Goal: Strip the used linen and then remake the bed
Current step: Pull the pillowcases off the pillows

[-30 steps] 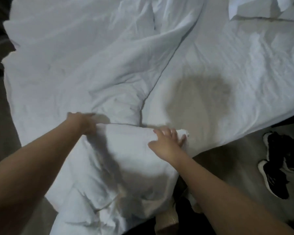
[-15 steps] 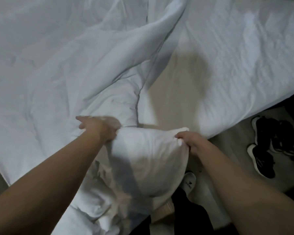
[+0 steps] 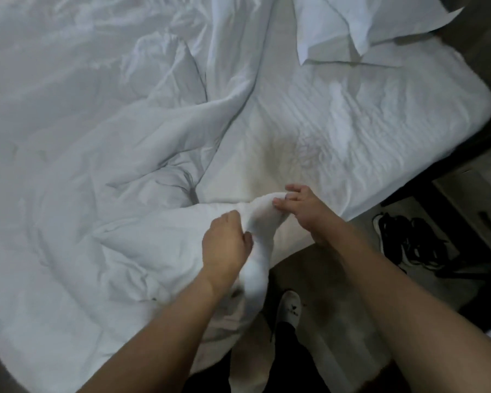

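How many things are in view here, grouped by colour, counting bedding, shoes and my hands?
White bedding: 3, the duvet, the mattress sheet, the pillowcase
White shoe: 1, on the person's foot
Black shoes: 2, a pair on the floor
Hands: 2, left hand and right hand, both gripping the duvet corner
Total: 8

Left of the grip: rumpled duvet (image 3: 97, 137) heaped over the bed, blocking low passes. Beyond the grip: flat bare mattress (image 3: 352, 123), open. Far beyond, right: pillowcase (image 3: 352, 24). Right, on the floor: black shoes (image 3: 408, 242). Below: white shoe (image 3: 289, 307).
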Available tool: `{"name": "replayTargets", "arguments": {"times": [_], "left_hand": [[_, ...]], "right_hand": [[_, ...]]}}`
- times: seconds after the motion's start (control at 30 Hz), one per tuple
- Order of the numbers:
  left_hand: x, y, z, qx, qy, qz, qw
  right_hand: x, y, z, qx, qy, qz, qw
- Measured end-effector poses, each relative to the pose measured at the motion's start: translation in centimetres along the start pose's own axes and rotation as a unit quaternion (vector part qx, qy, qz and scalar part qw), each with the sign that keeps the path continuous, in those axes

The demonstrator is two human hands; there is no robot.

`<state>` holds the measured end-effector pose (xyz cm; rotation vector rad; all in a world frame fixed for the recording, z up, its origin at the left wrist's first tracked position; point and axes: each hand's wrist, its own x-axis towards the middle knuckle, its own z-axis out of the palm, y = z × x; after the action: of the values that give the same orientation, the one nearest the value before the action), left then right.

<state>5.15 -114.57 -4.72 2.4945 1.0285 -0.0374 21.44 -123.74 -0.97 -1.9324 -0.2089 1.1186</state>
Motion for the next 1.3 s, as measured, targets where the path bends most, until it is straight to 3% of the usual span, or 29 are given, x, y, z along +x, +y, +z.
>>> {"name": "replayTargets", "arguments": {"times": [0.1,0.2,0.33,0.4,0.47,0.53,0.63,0.7,0.77,0.9,0.97,1.07,1.17,1.3], "left_hand": [[-0.1,-1.1,-1.8,-0.099,0.057,-0.075,0.991],[-1.5,-1.9,-3.6,-0.193,0.099,-0.116,0.969],[-2.9,-2.0,-6.0,-0.271,0.115,-0.090,0.952],[-3.5,-2.8,-7.3,-0.302,0.112,-0.071,0.944],[-4.3,-5.0,-8.7,-0.292,0.107,-0.071,0.948],[-5.2,-8.3,-9.6,-0.222,0.084,-0.097,0.967],[-6.0,-11.7,-10.6,-0.075,-0.030,-0.153,0.985],[-5.2,-10.8,-12.0,0.002,-0.125,-0.142,0.982],[-4.5,-8.4,-13.5,0.016,-0.166,-0.095,0.981],[-5.3,-1.0,-14.7,-0.047,-0.166,0.012,0.985],[-4.9,0.2,-12.9,-0.026,-0.089,-0.012,0.996],[-4.0,-1.7,-11.8,-0.146,0.045,-0.096,0.984],[-4.6,-2.9,-12.2,-0.191,0.099,-0.063,0.974],[-6.1,-3.4,-13.8,-0.257,0.151,-0.073,0.952]], "right_hand": [[-0.8,-0.7,-0.7,0.031,-0.060,-0.030,0.997],[-1.4,-0.3,0.5,-0.020,-0.101,-0.018,0.995],[-2.8,1.4,5.2,-0.171,-0.181,-0.040,0.968],[-2.6,2.5,6.9,-0.190,-0.151,-0.058,0.968],[-2.1,3.0,7.2,-0.240,-0.070,-0.100,0.963],[-1.9,1.9,6.8,-0.321,-0.036,-0.187,0.928],[-3.2,-2.1,6.9,-0.435,-0.050,-0.313,0.843],[-3.6,-4.0,6.2,-0.471,-0.032,-0.351,0.808],[-3.7,-4.5,4.5,-0.482,0.000,-0.339,0.808],[-4.2,-4.7,3.0,-0.454,0.025,-0.356,0.817],[-4.5,-4.8,3.8,-0.444,0.021,-0.375,0.813],[-4.9,-2.9,4.8,-0.418,-0.021,-0.375,0.827],[-5.3,0.0,6.5,-0.368,-0.040,-0.359,0.857],[-4.9,2.3,10.0,-0.278,0.040,-0.280,0.918]]}}
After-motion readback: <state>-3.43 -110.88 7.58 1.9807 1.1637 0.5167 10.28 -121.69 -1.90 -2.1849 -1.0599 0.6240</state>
